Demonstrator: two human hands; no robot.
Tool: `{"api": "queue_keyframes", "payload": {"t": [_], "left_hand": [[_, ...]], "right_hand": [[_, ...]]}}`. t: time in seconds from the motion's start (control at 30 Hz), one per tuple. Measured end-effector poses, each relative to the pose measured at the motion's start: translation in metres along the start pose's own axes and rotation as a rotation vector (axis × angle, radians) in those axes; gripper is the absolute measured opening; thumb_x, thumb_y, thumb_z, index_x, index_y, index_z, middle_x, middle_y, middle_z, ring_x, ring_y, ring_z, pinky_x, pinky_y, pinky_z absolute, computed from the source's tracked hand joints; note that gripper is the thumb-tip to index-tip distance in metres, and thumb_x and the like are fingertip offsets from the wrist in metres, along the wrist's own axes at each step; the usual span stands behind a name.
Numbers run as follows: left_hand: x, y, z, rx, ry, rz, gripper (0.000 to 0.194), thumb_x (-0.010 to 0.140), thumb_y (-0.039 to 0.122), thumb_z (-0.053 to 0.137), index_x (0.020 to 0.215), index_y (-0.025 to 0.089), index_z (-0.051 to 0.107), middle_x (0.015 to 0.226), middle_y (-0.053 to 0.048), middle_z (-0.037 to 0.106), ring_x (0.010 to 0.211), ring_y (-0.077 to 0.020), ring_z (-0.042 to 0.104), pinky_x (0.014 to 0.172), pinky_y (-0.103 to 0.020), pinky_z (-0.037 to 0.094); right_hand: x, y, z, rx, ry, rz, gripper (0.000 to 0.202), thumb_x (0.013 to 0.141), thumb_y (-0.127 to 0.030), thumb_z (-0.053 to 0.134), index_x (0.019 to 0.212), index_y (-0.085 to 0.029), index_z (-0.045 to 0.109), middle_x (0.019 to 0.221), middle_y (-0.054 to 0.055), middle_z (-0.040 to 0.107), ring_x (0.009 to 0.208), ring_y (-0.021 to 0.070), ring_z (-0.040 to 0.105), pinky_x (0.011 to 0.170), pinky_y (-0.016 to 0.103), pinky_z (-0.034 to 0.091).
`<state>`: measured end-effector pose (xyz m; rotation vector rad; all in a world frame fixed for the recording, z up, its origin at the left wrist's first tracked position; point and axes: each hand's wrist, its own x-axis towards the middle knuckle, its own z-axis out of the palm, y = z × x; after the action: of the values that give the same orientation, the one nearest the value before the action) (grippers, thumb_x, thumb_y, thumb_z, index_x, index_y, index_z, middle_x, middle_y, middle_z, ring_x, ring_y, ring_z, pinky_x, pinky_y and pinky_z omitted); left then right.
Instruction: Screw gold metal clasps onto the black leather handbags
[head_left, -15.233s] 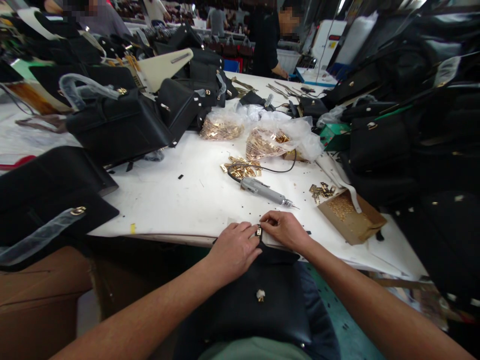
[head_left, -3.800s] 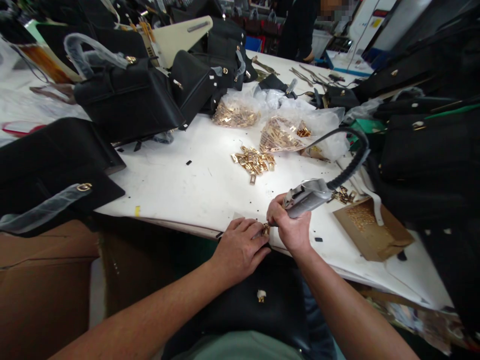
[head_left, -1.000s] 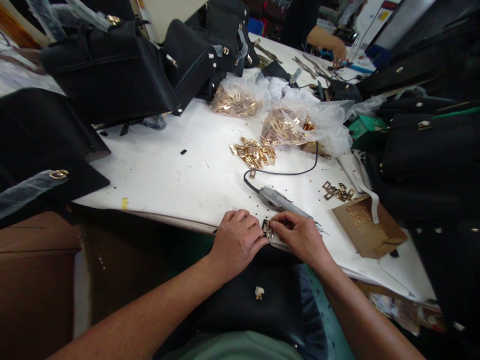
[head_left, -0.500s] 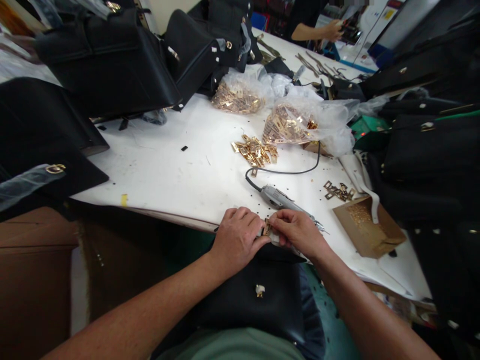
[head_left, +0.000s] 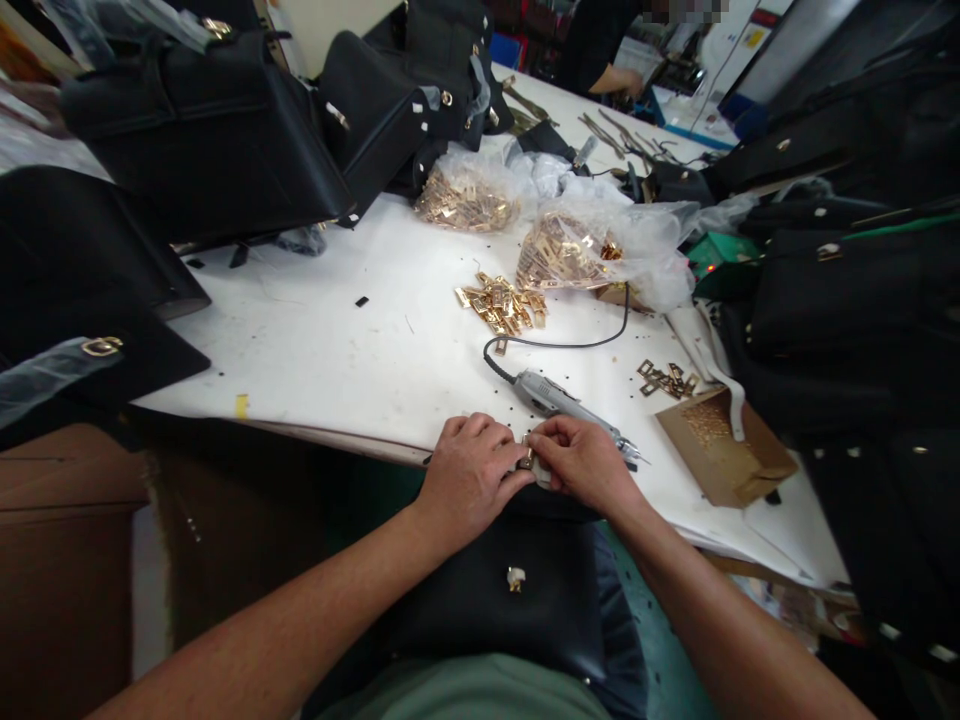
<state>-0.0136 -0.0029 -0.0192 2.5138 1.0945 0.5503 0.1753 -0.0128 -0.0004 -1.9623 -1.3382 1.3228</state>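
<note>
A black leather bag (head_left: 510,600) lies on my lap against the table's front edge, a gold clasp (head_left: 515,578) on its face. At its upper edge a small gold metal plate (head_left: 527,457) sits between my hands. My left hand (head_left: 474,472) presses on the bag's edge, its thumb and fingers closed beside the plate. My right hand (head_left: 579,460) pinches at the plate from the other side, fingertips partly hidden. Just beyond my hands lies a grey corded power tool (head_left: 562,400), its tip pointing right.
Loose gold plates (head_left: 501,303) and plastic bags of fittings (head_left: 559,250) lie on the white table (head_left: 337,340). At right are darker plates (head_left: 666,380) and a cardboard box (head_left: 724,450). Black bags (head_left: 202,140) stand left; a person's arm (head_left: 619,80) is at the far end.
The view has shifted slightly. The far person's hand has moved down and left. My hands remain at the plate, with my right fingers a little nearer my left hand.
</note>
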Motion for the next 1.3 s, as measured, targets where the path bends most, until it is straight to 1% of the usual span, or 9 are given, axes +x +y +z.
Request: {"api": "queue_keyframes", "payload": {"t": [0.13, 0.23, 0.37, 0.5, 0.8, 0.97, 1.13, 1.3], "left_hand": [[0.0004, 0.0000, -0.0009, -0.002, -0.005, 0.001, 0.022, 0.096, 0.043, 0.064, 0.106, 0.026, 0.072, 0.102, -0.003, 0.070, 0.104, -0.0250, 0.054, 0.087, -0.044, 0.038], [0.0002, -0.0001, -0.0007, -0.011, -0.010, 0.003, 0.022, 0.096, 0.044, 0.064, 0.105, 0.026, 0.072, 0.102, -0.003, 0.070, 0.104, -0.0249, 0.054, 0.087, -0.044, 0.037], [0.0001, -0.0004, 0.0002, -0.007, 0.000, 0.003, 0.022, 0.095, 0.044, 0.066, 0.104, 0.025, 0.072, 0.102, -0.003, 0.070, 0.104, -0.0252, 0.054, 0.087, -0.044, 0.037], [0.0007, -0.0013, 0.0010, -0.004, 0.006, 0.010, 0.021, 0.094, 0.043, 0.067, 0.103, 0.025, 0.072, 0.101, -0.003, 0.070, 0.103, -0.0250, 0.054, 0.086, -0.044, 0.038], [0.0021, -0.0025, 0.0007, -0.030, 0.022, 0.008, 0.018, 0.092, 0.039, 0.071, 0.103, 0.025, 0.071, 0.103, -0.002, 0.070, 0.104, -0.0251, 0.055, 0.087, -0.044, 0.038], [0.0024, -0.0027, 0.0016, -0.032, 0.025, 0.003, 0.017, 0.092, 0.040, 0.070, 0.100, 0.025, 0.071, 0.102, -0.002, 0.070, 0.102, -0.0251, 0.055, 0.085, -0.043, 0.039], [0.0026, -0.0024, 0.0025, -0.025, 0.013, 0.002, 0.016, 0.093, 0.040, 0.069, 0.101, 0.026, 0.072, 0.102, -0.002, 0.070, 0.101, -0.0250, 0.056, 0.085, -0.043, 0.039], [0.0035, -0.0021, 0.0019, -0.017, 0.020, 0.008, 0.015, 0.092, 0.039, 0.070, 0.100, 0.026, 0.072, 0.101, -0.002, 0.070, 0.100, -0.0248, 0.056, 0.084, -0.042, 0.039]], "right_hand": [[0.0000, 0.0011, -0.0012, 0.030, -0.022, 0.005, 0.021, 0.087, -0.040, 0.061, 0.083, -0.021, 0.069, 0.052, -0.003, 0.060, 0.039, 0.0133, 0.056, 0.036, 0.022, 0.043], [0.0004, 0.0020, -0.0017, 0.070, -0.034, 0.009, 0.020, 0.086, -0.040, 0.062, 0.084, -0.021, 0.069, 0.056, -0.003, 0.063, 0.039, 0.0128, 0.056, 0.035, 0.022, 0.043], [0.0014, 0.0025, -0.0017, 0.039, -0.031, 0.020, 0.018, 0.086, -0.038, 0.063, 0.083, -0.021, 0.068, 0.049, -0.004, 0.060, 0.037, 0.0124, 0.054, 0.034, 0.020, 0.041], [0.0026, 0.0030, -0.0015, 0.027, -0.030, 0.014, 0.016, 0.086, -0.035, 0.061, 0.082, -0.021, 0.068, 0.053, -0.004, 0.062, 0.038, 0.0122, 0.057, 0.034, 0.019, 0.043], [-0.0006, 0.0018, -0.0010, -0.009, 0.024, -0.037, 0.015, 0.087, -0.030, 0.059, 0.079, -0.021, 0.067, 0.052, -0.006, 0.061, 0.039, 0.0100, 0.057, 0.041, 0.018, 0.041], [0.0002, 0.0038, 0.0009, -0.031, 0.072, -0.088, 0.016, 0.086, -0.029, 0.060, 0.074, -0.020, 0.066, 0.058, -0.005, 0.064, 0.043, 0.0102, 0.059, 0.044, 0.020, 0.042], [0.0013, 0.0054, 0.0009, -0.035, 0.062, -0.099, 0.016, 0.087, -0.028, 0.058, 0.075, -0.021, 0.065, 0.057, -0.005, 0.061, 0.044, 0.0103, 0.058, 0.045, 0.020, 0.041], [0.0007, 0.0048, 0.0013, -0.048, 0.068, -0.105, 0.015, 0.087, -0.027, 0.058, 0.076, -0.020, 0.066, 0.060, -0.004, 0.062, 0.045, 0.0098, 0.057, 0.045, 0.020, 0.039]]}}
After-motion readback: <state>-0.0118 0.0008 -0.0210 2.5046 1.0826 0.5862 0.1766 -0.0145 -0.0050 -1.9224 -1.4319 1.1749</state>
